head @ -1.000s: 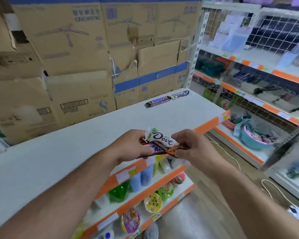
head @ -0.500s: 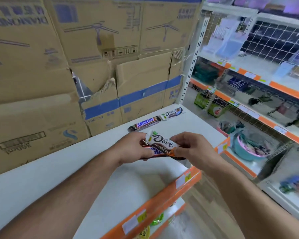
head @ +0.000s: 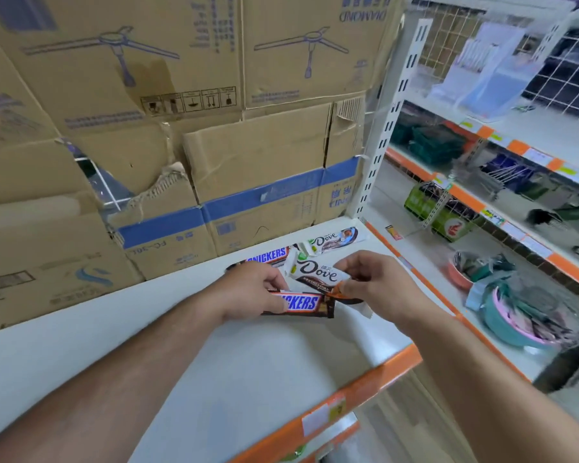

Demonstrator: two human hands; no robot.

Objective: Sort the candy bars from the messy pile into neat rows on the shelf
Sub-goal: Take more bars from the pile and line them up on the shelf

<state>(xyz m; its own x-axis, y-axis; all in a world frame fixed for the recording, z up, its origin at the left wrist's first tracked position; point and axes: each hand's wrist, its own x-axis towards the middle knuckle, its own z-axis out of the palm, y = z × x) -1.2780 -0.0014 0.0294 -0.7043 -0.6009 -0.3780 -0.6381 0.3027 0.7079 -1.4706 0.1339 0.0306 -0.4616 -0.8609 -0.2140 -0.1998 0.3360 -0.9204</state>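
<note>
My left hand (head: 249,290) grips a brown Snickers bar (head: 303,304) by its left end, just above the white shelf (head: 248,369). My right hand (head: 380,285) pinches a white-and-brown Dove bar (head: 316,274) that lies across the top of that Snickers bar. Behind my hands, a second Snickers bar (head: 269,255) and a second Dove bar (head: 335,238) lie end to end on the shelf along the cardboard boxes, near the far right corner.
Stacked cardboard boxes (head: 188,135) wall off the back of the shelf. An orange price strip (head: 351,392) marks the shelf's front edge. To the right stands a white rack (head: 502,155) holding baskets, with a teal tub (head: 512,315) low down.
My hands have carried both bars forward and right, close to the two bars lying by the boxes. The Dove bar has slid upward, uncovering the Snickers bar under it.
</note>
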